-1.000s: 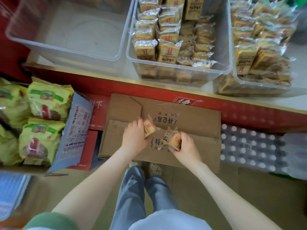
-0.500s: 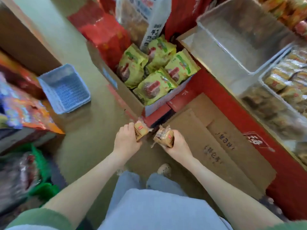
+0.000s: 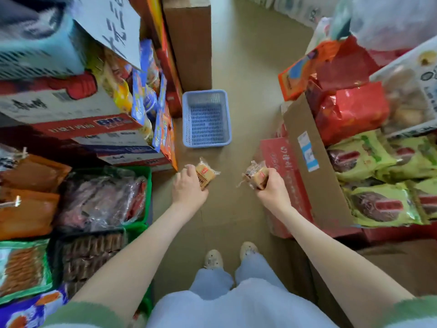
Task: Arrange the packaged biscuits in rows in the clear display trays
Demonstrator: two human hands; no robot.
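Biscuit packet in the left hand, another packet in the right hand, above the floor.
Both grips closed round them; light, slippery film, brittle inside: pinch flat faces gently.

Setting: small grocery or snack shop, narrow floor aisle. Evidence: stacked printed cartons on the left; an open cardboard box of identical green snack bags on the right, red bags behind it. Green crate holds wrapped packs. Handwritten sign above the goods. Blue plastic basket on the floor.
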